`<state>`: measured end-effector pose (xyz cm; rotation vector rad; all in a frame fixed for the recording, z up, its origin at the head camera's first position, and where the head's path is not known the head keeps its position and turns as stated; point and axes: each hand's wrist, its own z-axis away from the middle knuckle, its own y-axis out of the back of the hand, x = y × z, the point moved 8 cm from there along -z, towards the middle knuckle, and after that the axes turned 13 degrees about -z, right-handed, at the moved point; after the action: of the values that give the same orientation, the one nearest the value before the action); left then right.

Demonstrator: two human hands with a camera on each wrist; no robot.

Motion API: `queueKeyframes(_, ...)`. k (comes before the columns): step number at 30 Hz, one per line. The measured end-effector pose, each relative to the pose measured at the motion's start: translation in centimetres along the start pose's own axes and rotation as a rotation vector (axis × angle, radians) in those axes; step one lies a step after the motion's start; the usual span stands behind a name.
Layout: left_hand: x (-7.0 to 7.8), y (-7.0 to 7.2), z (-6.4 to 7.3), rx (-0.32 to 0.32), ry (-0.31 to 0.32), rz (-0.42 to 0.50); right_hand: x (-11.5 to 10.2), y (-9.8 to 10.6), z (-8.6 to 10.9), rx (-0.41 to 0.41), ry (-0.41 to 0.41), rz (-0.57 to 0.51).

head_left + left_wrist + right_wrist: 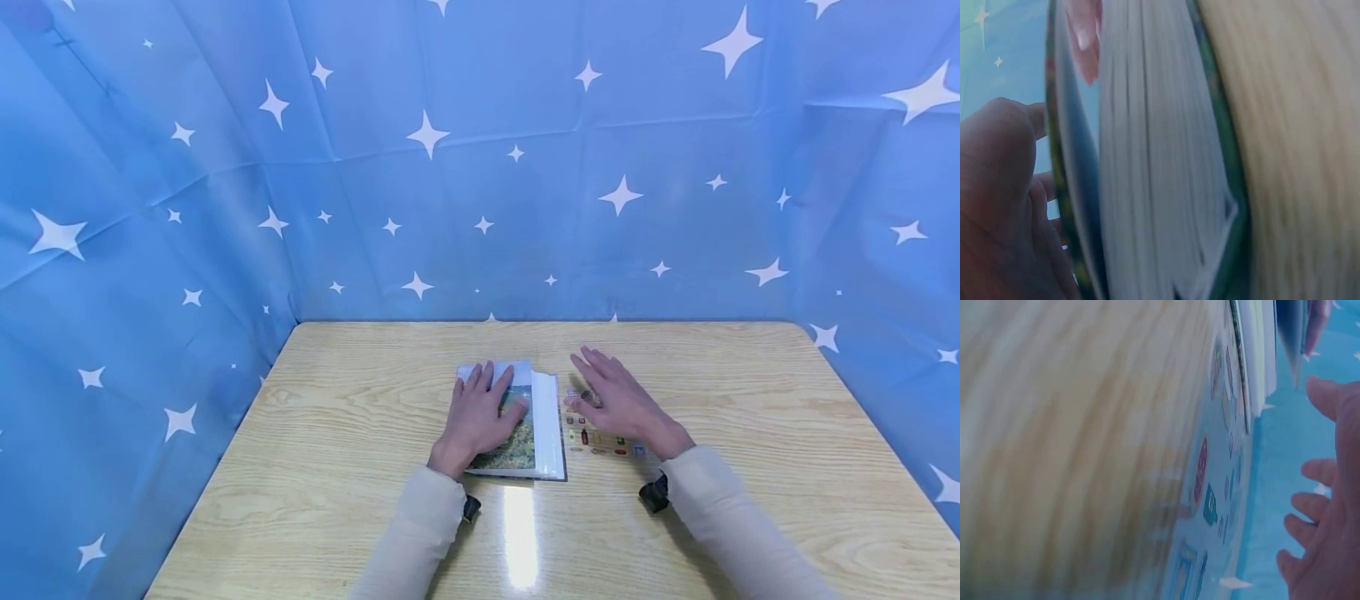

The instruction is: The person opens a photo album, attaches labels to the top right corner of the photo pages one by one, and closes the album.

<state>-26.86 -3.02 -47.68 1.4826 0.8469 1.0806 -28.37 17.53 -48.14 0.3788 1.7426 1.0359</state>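
A thick book [551,429] lies on the table with its picture cover [517,446] over the white pages. My left hand [477,417] rests on that cover, fingers spread. In the left wrist view, the cover stands slightly apart from the page block [1147,150], with the left hand on its outer side. Right of the book lies a clear sheet of small colourful stickers [600,440]. Over its far part hovers my right hand [618,404], fingers extended and holding nothing. In the right wrist view, the stickers [1200,472] lie flat below the right hand [1329,519].
The wooden table [315,467] reaches back to a blue curtain [525,183] with white stars, which also hangs at both sides. A bright light reflection shows on the tabletop in front of the book. Each wrist carries a small black camera [655,494].
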Motion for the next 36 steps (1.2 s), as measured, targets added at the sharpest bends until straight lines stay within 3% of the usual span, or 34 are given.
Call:
queueKeyframes(6, 1.5, -0.1, -0.3, -0.015, -0.015, -0.095, -0.7, -0.8, -0.4, -0.026, 0.028, -0.037)
queueKeyframes(12, 2.6, -0.2, -0.5, -0.008, -0.021, -0.102, -1.4, -1.4, -0.7, -0.057, 0.061, -0.048)
queueKeyframes(26, 3.2, -0.3, -0.7, -0.014, 0.011, -0.132, -3.4, -2.9, -1.1, -0.127, 0.137, 0.01)
queueKeyframes(36, 3.3, -0.4, -0.5, -0.023, 0.021, -0.099, -3.3, -4.1, -1.2, -0.209, 0.07, -0.025)
